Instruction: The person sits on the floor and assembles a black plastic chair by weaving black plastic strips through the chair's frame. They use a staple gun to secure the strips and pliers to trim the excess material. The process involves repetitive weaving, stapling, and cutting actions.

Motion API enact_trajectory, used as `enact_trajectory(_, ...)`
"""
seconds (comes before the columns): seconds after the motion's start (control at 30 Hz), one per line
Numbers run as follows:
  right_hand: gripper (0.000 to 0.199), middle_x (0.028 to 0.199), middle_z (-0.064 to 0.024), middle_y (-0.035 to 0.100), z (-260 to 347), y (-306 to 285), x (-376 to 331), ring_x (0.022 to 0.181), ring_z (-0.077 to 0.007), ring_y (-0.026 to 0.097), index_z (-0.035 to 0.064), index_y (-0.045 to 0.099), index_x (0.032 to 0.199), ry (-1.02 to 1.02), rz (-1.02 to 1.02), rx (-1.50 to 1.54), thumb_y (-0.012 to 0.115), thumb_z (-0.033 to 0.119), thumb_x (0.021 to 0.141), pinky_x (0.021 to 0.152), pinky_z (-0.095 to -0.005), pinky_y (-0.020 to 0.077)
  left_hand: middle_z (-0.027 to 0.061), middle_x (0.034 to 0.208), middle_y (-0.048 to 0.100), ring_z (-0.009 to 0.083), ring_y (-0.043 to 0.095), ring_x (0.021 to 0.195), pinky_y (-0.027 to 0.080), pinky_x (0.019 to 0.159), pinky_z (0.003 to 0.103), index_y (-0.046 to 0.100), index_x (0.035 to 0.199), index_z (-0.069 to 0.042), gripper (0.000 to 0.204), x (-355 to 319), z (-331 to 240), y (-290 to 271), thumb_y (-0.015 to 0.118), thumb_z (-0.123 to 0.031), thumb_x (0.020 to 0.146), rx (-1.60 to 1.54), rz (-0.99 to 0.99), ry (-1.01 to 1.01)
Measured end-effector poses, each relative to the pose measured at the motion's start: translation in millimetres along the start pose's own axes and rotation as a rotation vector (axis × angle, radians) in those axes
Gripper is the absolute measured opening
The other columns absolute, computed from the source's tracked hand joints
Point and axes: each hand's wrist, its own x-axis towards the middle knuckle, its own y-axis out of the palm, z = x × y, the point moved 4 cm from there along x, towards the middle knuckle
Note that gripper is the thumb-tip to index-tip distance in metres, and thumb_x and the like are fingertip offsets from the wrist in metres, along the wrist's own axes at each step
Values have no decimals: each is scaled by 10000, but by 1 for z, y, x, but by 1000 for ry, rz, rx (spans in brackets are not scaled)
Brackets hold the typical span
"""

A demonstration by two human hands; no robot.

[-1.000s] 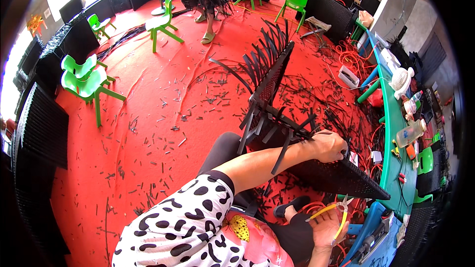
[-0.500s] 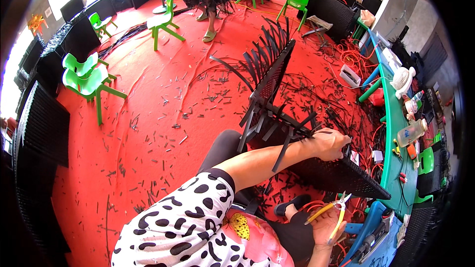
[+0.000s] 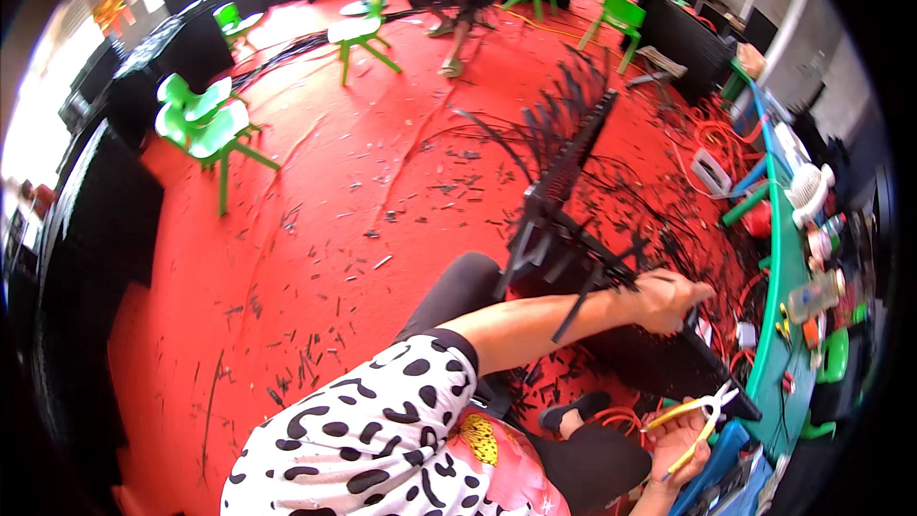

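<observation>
A black woven panel piece (image 3: pixel 635 363) with loose strips sticking up from its far end leans across my lap and legs. My left arm reaches over it, and my left hand (image 3: pixel 669 302) is closed on its upper edge. Lower right, my right hand (image 3: pixel 676 440) holds yellow-handled cutting pliers (image 3: pixel 690 420), with the metal jaws spread near the panel's lower right corner. The palm is turned up and the handles lie across the fingers.
Black strip scraps (image 3: pixel 306 363) litter the red floor. Green chairs (image 3: pixel 215 129) stand at left and back. A green bench (image 3: pixel 778 363) with a jar (image 3: pixel 815 296) and tools runs along the right. A person (image 3: pixel 463 24) sits at the back with another black woven piece.
The whole view has shifted, so things sit farther right. The pliers have come nearer the panel's lower right corner. My left hand keeps its grip on the edge.
</observation>
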Motion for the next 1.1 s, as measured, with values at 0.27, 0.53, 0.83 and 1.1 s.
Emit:
enact_trajectory(0.27, 845, 1281, -270, 460, -6, 25, 48, 1180, -438, 451, -63, 321, 1363, 191, 313, 205, 586, 503, 795, 1037, -526, 345, 171, 625, 528, 385, 559, 583, 431, 484, 484, 532, 1000, -123, 449, -11, -8, 4, 646, -175, 569, -9, -290, 150)
enact_trajectory(0.53, 560, 1144, -309, 526, -5, 19, 110, 1009, -443, 529, -79, 451, 1266, 205, 548, 357, 434, 343, 898, 883, -525, 458, 119, 777, 611, 369, 605, 819, 454, 699, 466, 535, 914, -66, 400, -9, -4, 8, 709, -174, 570, -44, -211, 173)
enact_trajectory(0.83, 796, 1194, -278, 539, -6, 39, 92, 1036, -450, 531, 7, 492, 1288, 182, -91, 54, 366, 637, 817, 889, -548, 439, 124, 792, 614, 359, 612, 778, 470, 618, 452, 545, 927, -84, 363, 8, 15, 35, 649, -204, 600, -10, -254, 216)
enact_trajectory(1.1, 766, 1219, -292, 490, 0, 42, 84, 1115, -431, 467, -56, 423, 1308, 248, 319, 429, 431, 548, 837, 975, -542, 357, 123, 773, 604, 367, 610, 762, 480, 612, 461, 538, 930, -91, 413, -4, -3, 17, 685, -197, 559, 9, -249, 256)
